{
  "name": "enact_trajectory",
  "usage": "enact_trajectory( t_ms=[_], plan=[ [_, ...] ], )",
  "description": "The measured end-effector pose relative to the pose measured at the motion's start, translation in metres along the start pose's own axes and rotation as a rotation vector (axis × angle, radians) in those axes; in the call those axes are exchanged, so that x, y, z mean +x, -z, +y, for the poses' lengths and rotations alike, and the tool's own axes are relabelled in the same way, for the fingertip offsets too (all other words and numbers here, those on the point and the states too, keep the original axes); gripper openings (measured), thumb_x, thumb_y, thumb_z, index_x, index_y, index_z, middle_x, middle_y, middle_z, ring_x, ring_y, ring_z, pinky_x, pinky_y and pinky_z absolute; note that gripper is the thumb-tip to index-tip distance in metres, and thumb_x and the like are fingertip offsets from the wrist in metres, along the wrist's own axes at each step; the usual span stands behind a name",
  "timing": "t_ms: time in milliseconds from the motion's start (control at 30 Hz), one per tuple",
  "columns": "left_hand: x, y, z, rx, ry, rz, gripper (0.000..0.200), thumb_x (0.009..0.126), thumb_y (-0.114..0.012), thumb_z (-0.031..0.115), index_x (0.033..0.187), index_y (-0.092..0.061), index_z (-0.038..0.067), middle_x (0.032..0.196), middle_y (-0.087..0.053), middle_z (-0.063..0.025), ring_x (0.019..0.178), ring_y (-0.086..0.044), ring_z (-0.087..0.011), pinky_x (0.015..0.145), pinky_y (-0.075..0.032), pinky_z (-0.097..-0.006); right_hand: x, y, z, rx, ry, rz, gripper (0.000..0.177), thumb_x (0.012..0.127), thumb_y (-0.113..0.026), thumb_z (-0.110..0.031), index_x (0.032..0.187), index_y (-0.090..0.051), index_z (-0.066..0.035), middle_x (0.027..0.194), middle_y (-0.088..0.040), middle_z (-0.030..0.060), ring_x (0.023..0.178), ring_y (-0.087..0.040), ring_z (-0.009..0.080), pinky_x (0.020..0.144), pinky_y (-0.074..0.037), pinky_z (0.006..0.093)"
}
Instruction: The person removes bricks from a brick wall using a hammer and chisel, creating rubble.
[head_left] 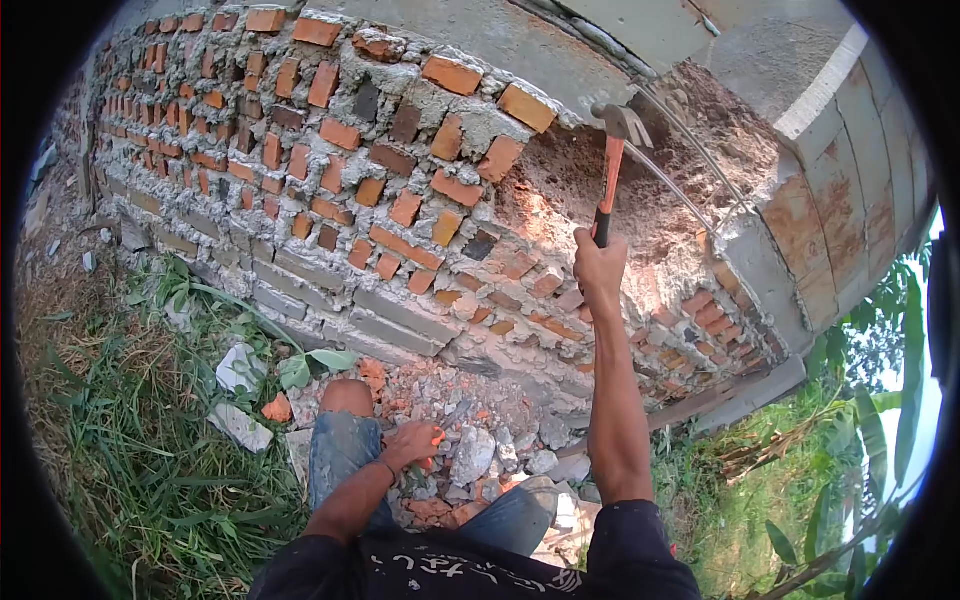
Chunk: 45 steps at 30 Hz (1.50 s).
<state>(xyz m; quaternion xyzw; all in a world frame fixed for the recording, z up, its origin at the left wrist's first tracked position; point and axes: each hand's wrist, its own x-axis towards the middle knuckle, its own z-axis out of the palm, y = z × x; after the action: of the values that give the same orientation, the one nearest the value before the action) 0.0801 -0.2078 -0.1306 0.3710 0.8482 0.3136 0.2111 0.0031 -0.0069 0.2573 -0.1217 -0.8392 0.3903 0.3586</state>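
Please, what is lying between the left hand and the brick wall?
In the head view, rubble lies between the left hand and the wall: broken brick and grey pieces.

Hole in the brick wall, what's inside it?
Rough, reddish-brown dirt-like fill shows inside the hole, with thin bars crossing it. The hammer in the right hand covers a strip, and whatever lies deeper is hidden.
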Motion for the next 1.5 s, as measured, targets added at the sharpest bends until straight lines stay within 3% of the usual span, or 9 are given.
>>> enact_trajectory(
  t_ms=[267,367,467,600,933,1067,1133,1300,1500],
  plan=[
    [0.011,-0.011,-0.002,0.037,-0.006,-0.02,0.035,0.07,-0.068,0.026,0.099,-0.067,0.007,0.088,-0.065,-0.0209,0.083,-0.065,-0.0385,0.073,-0.052,-0.0475,-0.037,0.114,-0.214,0.662,1.048,0.387,0.036,0.097,-0.055,-0.034,0.072,-0.043,-0.01,0.048,-0.035,-0.0023,0.039,-0.034,0.0088,0.038,-0.034,0.0251],
    [0.033,0.071,0.06,-0.09,-0.136,0.475,0.039,0.075,-0.066,0.027,0.109,-0.067,0.009,0.075,-0.064,-0.0217,0.075,-0.065,-0.0375,0.07,-0.052,-0.0473,-0.008,0.064,-0.176,0.729,1.249,0.536,0.027,0.093,-0.046,-0.013,0.069,-0.033,-0.01,0.048,-0.029,-0.0013,0.037,-0.029,0.0089,0.038,-0.035,0.0255],
    [0.056,0.215,0.127,-0.143,-0.498,1.202,0.037,0.078,-0.065,0.014,0.114,-0.065,0.005,0.087,-0.063,-0.0176,0.081,-0.061,-0.0341,0.069,-0.049,-0.0425,0.013,0.011,-0.031,-0.029,-0.116,-0.057,0.02,0.083,-0.06,-0.013,0.073,-0.042,-0.009,0.051,-0.041,-0.004,0.035,-0.037,0.011,0.035,-0.033,0.0283],
    [0.066,0.403,0.169,0.072,-0.648,1.653,0.043,0.083,-0.058,0.015,0.124,-0.057,0.0,0.115,-0.058,-0.0199,0.107,-0.054,-0.0349,0.092,-0.043,-0.0442,-0.019,0.035,-0.074,0.333,-0.115,-0.027,0.021,0.084,-0.066,-0.009,0.075,-0.047,-0.007,0.049,-0.039,-0.0029,0.034,-0.036,0.0077,0.032,-0.027,0.0254],
    [0.121,0.501,0.132,0.66,-0.544,1.549,0.063,0.093,-0.048,0.046,0.144,-0.037,0.01,0.15,-0.034,-0.0087,0.139,-0.031,-0.0251,0.115,-0.022,-0.0415,0.003,0.072,-0.178,0.744,1.299,0.597,0.034,0.091,-0.05,-0.002,0.064,-0.031,-0.011,0.048,-0.033,-0.002,0.037,-0.03,0.0084,0.038,-0.03,0.0246],
    [0.119,0.503,0.13,0.668,-0.559,1.575,0.06,0.094,-0.048,0.045,0.143,-0.04,0.011,0.149,-0.037,-0.0063,0.137,-0.034,-0.0242,0.114,-0.024,-0.0389,0.017,0.004,-0.013,0.118,-0.144,-0.055,0.021,0.081,-0.062,-0.007,0.07,-0.044,-0.01,0.048,-0.04,-0.0037,0.035,-0.037,0.0077,0.033,-0.026,0.0267],
    [0.125,0.507,0.118,0.753,-0.573,1.572,0.056,0.095,-0.047,0.043,0.142,-0.041,0.013,0.149,-0.038,-0.0058,0.136,-0.035,-0.0239,0.114,-0.025,-0.039,-0.015,0.024,-0.059,0.327,-0.186,-0.106,0.024,0.084,-0.063,-0.007,0.072,-0.042,-0.01,0.049,-0.041,-0.0033,0.035,-0.037,0.0072,0.032,-0.027,0.0255],
    [0.13,0.507,0.115,0.713,-0.657,1.613,0.045,0.095,-0.049,0.04,0.131,-0.05,0.013,0.145,-0.043,-0.0058,0.134,-0.039,-0.0234,0.112,-0.028,-0.0391,-0.038,0.104,-0.157,0.469,0.748,0.264,0.044,0.096,-0.052,-0.043,0.111,-0.04,-0.004,0.074,-0.047,0.0046,0.051,-0.046,0.0106,0.043,-0.04,0.0234],
    [0.134,0.508,0.111,0.715,-0.701,1.63,0.039,0.094,-0.053,0.038,0.125,-0.055,0.014,0.143,-0.045,-0.0059,0.132,-0.041,-0.0236,0.111,-0.03,-0.0393,-0.021,0.075,-0.156,0.562,1.343,0.882,0.064,0.091,-0.026,-0.071,0.089,-0.037,-0.008,0.059,-0.036,0.0029,0.043,-0.032,0.0148,0.039,-0.039,0.0304]
  ],
)
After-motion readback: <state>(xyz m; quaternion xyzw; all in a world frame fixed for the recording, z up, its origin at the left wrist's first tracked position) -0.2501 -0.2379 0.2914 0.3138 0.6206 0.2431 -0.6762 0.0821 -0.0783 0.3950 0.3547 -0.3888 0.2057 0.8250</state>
